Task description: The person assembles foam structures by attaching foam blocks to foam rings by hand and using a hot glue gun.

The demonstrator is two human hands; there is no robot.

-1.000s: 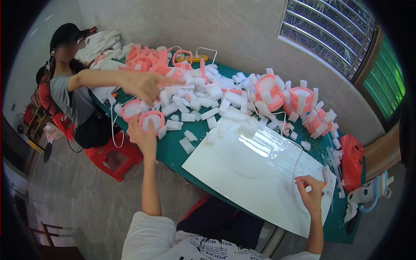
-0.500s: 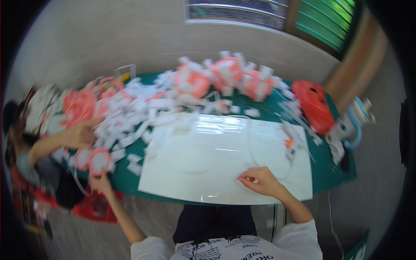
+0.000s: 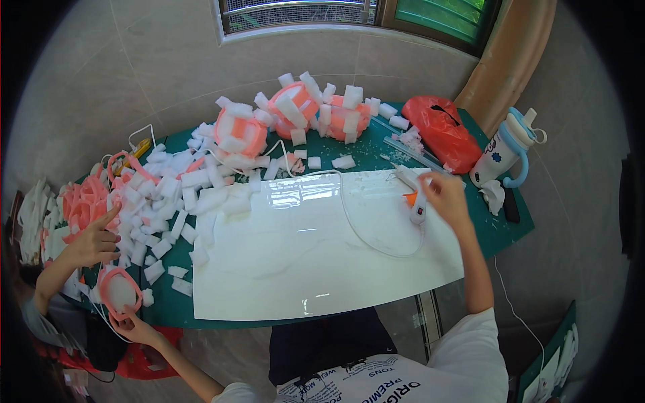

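Observation:
My left hand (image 3: 133, 327) pinches the lower edge of a pink ring with a pale round middle (image 3: 121, 293), off the table's left front edge. My right hand (image 3: 443, 198) is at the right of a white board (image 3: 302, 262), its fingers bent at a white glue gun (image 3: 417, 209) with an orange part. The fingertips meet the gun's body; part of the grip is hidden. From the gun a pale cord curves across the board. Another person's hand (image 3: 93, 243) hovers just beyond the pink ring, its index finger stretched out.
White foam blocks (image 3: 158, 201) heap up on the green table (image 3: 510, 232), beside pink strips (image 3: 87, 201). Several pink round pieces with white blocks (image 3: 290, 107) stand at the back. A red plastic bag (image 3: 440, 134), a white-and-blue bottle (image 3: 498, 158) and a crumpled tissue (image 3: 494, 196) sit at the right.
My right hand has moved from the board's front up and right to the glue gun. My left hand still holds the pink ring. The whole view has shifted, and the picture is sharper.

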